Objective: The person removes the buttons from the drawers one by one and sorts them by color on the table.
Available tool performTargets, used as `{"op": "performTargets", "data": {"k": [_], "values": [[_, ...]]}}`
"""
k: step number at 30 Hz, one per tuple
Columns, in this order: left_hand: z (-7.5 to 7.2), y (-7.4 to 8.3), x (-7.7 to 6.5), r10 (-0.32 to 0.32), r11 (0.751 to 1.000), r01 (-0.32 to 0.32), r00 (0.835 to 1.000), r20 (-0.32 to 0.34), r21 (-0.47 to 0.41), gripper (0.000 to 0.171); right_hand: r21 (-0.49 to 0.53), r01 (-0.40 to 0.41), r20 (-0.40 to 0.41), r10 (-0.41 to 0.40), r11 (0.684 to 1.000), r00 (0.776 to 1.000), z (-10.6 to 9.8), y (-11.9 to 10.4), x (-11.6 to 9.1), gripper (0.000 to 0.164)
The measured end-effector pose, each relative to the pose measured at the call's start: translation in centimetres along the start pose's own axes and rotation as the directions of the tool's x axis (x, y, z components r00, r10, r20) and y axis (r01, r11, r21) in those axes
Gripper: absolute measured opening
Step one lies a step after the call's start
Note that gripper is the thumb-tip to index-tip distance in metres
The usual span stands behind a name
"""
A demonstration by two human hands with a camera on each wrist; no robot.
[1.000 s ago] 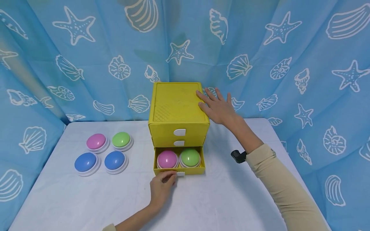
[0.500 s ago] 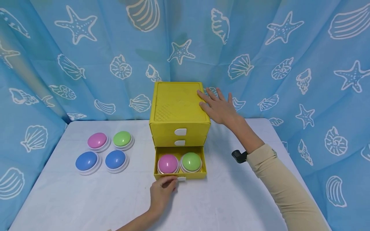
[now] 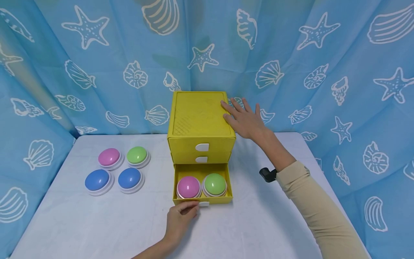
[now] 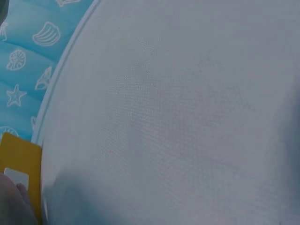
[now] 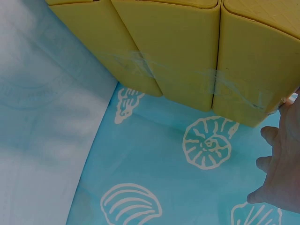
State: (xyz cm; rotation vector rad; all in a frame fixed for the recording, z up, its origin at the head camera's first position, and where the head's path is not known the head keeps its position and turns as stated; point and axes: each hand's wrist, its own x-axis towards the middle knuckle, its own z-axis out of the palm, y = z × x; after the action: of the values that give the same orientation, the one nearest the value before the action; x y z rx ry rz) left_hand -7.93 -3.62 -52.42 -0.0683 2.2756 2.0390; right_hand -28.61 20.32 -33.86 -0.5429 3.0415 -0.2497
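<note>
A yellow drawer cabinet (image 3: 202, 115) stands at the back middle of the table. Its bottom drawer (image 3: 224, 200) is pulled out and holds a pink dome-topped button (image 3: 188, 187) and a green one (image 3: 215, 184), side by side on white bases. My left hand (image 3: 178, 221) pinches the left part of that drawer's white handle (image 3: 204, 204); the left wrist view catches only a corner of the hand (image 4: 15, 206). With fingers spread, my right hand (image 3: 246, 121) rests on the cabinet's upper right edge, also visible in the right wrist view beside the cabinet side (image 5: 173, 51).
On the table's left are a pink button (image 3: 109, 157), a green one (image 3: 137, 155) and two blue ones (image 3: 97, 180). Two upper drawers with white tabs (image 3: 202, 147) are closed. A blue shell-patterned curtain (image 3: 207, 32) hangs right behind the cabinet.
The bottom drawer has slid further out toward me, carrying its pink and green buttons, with my left hand moving along at the handle. My right hand stays on the cabinet.
</note>
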Motion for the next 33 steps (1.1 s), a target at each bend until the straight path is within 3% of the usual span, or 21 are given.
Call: {"op": "performTargets", "data": {"k": [12, 18, 22, 26, 30, 33], "values": [[-0.3, 0.9, -0.6, 0.004, 0.999, -0.006, 0.999, 0.049, 0.044, 0.02, -0.028, -0.004, -0.007, 0.004, 1.0, 1.0, -0.1, 0.0, 0.0, 0.057], [-1.4, 2.6, -1.5, -0.037, 0.997, 0.046, 0.989, 0.145, -0.058, 0.03, -0.021, -0.005, 0.001, 0.005, 1.0, 1.0, -0.1, -0.2, -0.2, 0.058], [-2.6, 2.4, -0.7, -0.051, 0.986, 0.081, 0.978, 0.201, -0.144, 0.035, -0.024, -0.002, -0.004, 0.002, 1.0, 1.0, -0.1, -0.3, -0.3, 0.058], [-4.1, 3.7, 0.4, -0.051, 0.974, 0.1, 0.971, 0.235, -0.203, 0.041, -0.024, 0.003, -0.007, -0.003, 1.0, 1.0, -0.2, -0.3, -0.2, 0.057], [-5.5, 5.3, 2.0, -0.016, 0.973, 0.076, 0.964, 0.264, -0.216, 0.045, -0.024, 0.005, -0.011, -0.005, 1.0, 1.0, -0.1, -0.3, -0.1, 0.057], [-6.2, 6.0, 3.3, 0.01, 0.984, 0.044, 0.953, 0.302, -0.173, 0.044, -0.02, 0.006, -0.008, -0.006, 1.0, 1.0, -0.1, -0.3, -0.1, 0.057]]}}
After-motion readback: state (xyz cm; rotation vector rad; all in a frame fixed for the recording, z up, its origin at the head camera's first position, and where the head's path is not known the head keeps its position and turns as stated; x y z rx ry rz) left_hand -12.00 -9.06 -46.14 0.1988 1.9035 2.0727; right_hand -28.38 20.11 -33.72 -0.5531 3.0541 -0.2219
